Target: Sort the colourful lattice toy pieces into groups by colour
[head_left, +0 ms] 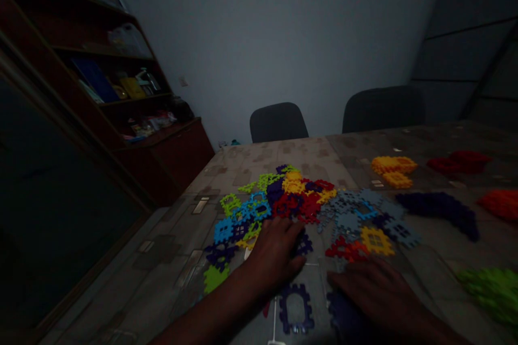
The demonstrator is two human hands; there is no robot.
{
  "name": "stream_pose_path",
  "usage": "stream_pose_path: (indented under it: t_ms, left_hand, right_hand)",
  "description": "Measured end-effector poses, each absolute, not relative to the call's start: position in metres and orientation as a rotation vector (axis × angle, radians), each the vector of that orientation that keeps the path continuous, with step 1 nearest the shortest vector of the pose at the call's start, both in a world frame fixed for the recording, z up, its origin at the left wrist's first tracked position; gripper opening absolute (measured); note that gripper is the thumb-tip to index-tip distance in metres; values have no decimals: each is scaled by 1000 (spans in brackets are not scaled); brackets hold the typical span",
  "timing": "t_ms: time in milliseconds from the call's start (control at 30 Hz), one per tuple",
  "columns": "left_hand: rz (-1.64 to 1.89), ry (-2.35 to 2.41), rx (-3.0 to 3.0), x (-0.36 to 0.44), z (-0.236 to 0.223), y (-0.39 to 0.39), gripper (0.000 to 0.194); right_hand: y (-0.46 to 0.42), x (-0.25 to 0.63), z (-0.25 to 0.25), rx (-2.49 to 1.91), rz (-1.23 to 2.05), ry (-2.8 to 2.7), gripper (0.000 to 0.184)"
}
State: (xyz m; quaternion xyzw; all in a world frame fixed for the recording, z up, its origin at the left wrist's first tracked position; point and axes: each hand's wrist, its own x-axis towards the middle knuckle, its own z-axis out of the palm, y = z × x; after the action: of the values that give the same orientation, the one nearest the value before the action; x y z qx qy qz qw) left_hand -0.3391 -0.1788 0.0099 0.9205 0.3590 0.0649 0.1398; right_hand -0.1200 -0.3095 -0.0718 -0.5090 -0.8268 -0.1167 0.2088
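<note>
Interlocking plastic building pieces with toothed edges lie in a mixed-colour pile in the middle of the table. My left hand (277, 250) is at the pile's near side, fingers spread and bent downward, beside a dark purple piece (304, 245) that it partly hides. Lower down, my right hand (376, 285) lies with its fingers stretched to the left, over dark purple pieces (343, 312) that it partly covers. Between the two arms lies a purple frame piece (296, 308). Just beyond the right hand are a red-orange piece (348, 249) and a yellow window piece (377, 241).
Sorted heaps stand on the right: yellow (392, 167), dark red (459, 163), dark blue (439, 207), orange (502, 204) and green (491, 288). Two chairs (278, 121) stand behind the table (170, 259). A wooden shelf unit (174, 148) is at the left. The room is dim.
</note>
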Motion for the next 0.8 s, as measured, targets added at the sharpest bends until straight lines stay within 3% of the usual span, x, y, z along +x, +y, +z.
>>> stream_pose_path:
  t_ms: [233,367,467,567,800]
  left_hand:
    - [275,1106,2571,-348,5,-180,67]
    - [493,1063,2420,-354,-1,-185,72]
    - [591,1029,2279,-353,-3,-188,65]
    - [585,1022,2215,-350,-5,-190,58]
    - [467,1014,2384,-360,-3,-187,65]
  right_hand:
    - [-306,-103,-63,-1446,-239,-2245,76]
    - [-303,-103,-62,-1453,-322,-2242,68]
    - [-302,-102,-66,-1453,-377,-2245,61]
    - [-300,-98,-71,-1405,-432,-2252,56]
    - [-296,-96,-56,-1383,-355,-2236,44]
